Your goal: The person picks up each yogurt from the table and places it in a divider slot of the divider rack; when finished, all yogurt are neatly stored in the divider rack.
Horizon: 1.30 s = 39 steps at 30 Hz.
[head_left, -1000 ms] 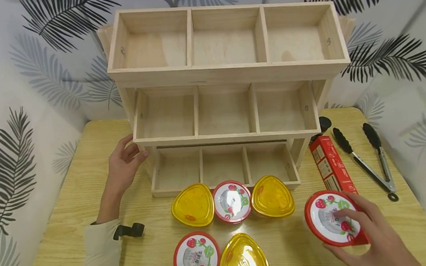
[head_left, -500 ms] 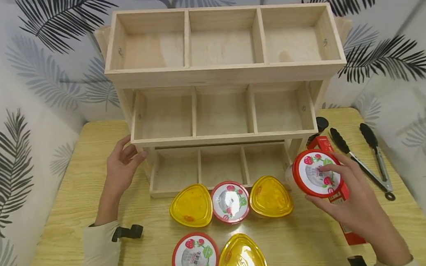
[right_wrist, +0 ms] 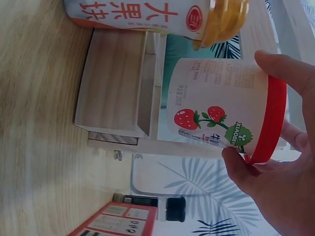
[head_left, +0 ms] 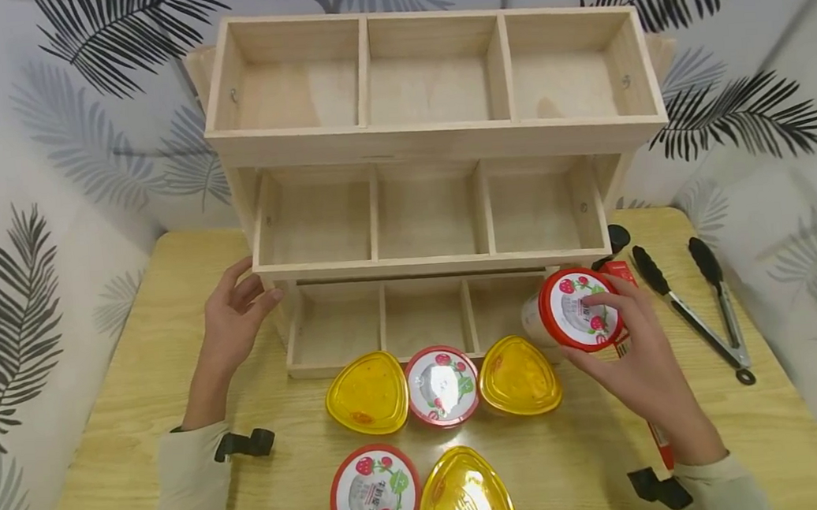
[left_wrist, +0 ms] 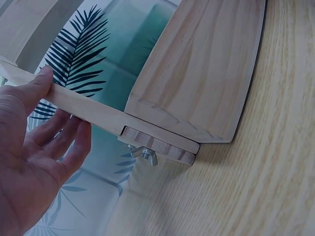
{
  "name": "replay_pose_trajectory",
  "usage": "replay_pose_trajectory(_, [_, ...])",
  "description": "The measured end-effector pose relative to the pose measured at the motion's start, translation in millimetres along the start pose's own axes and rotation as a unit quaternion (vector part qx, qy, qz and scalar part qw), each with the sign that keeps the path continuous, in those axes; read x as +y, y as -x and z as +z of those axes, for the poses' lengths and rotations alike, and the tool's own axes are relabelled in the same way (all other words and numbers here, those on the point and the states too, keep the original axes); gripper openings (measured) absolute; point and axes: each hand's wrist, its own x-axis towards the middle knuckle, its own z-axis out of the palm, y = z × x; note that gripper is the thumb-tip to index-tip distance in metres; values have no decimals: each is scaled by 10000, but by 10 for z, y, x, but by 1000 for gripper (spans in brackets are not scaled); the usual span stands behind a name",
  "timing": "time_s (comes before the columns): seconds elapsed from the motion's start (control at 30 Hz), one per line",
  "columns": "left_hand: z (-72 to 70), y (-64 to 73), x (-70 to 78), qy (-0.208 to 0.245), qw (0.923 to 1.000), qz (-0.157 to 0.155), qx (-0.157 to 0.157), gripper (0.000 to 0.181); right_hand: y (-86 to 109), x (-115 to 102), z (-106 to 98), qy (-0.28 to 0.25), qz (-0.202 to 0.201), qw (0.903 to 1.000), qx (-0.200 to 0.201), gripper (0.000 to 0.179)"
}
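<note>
My right hand (head_left: 647,365) holds a white tub with a red lid and strawberry print (head_left: 583,310) by its lid, tilted over the right end of the rack's bottom tray (head_left: 430,356). Thumb and fingers span the lid's edge in the right wrist view, where the tub's printed side (right_wrist: 221,108) shows. My left hand (head_left: 235,318) grips the wooden rack's left side post, thumb on one side and fingers on the other, as the left wrist view shows of the post (left_wrist: 93,105). All three tiers of the rack are divided into compartments with nothing in them.
Before the rack stand yellow-lidded jars (head_left: 367,394) and a red-lidded tub (head_left: 443,387). Nearer are another red-lidded tub (head_left: 375,494) and a yellow-lidded jar (head_left: 465,492). On the right lie tongs (head_left: 705,329), a red box (right_wrist: 118,219) and a black-capped bottle (right_wrist: 174,209).
My right hand has carried the red-lidded tub up and left from the table's right side to the bottom tray's right end. The left hand stays on the post.
</note>
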Motion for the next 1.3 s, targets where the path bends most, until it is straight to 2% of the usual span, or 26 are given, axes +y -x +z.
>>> replay_pose_trajectory(0.17, [7,-15,13,41,10000,46,-45,58,-43,40,78,-258,351,9990,-106,66])
replay_pose_trajectory(0.6, [-8,-11,5,18,10000,24,-16,59,-209,108,229,-350,598,9954,-667,64])
replay_pose_trajectory(0.87, [-12,-9,0,37,10000,23,-39,59,-377,119,347,-290,333,9945,-950,64])
replay_pose_trajectory(1.13, [-17,-2,8,-9,10000,-21,-44,59,-513,86,417,-166,471,9877,-1481,68])
replay_pose_trajectory(1.3, [-16,-5,5,6,10000,-22,-64,58,-560,95,453,-252,325,9871,-1548,66])
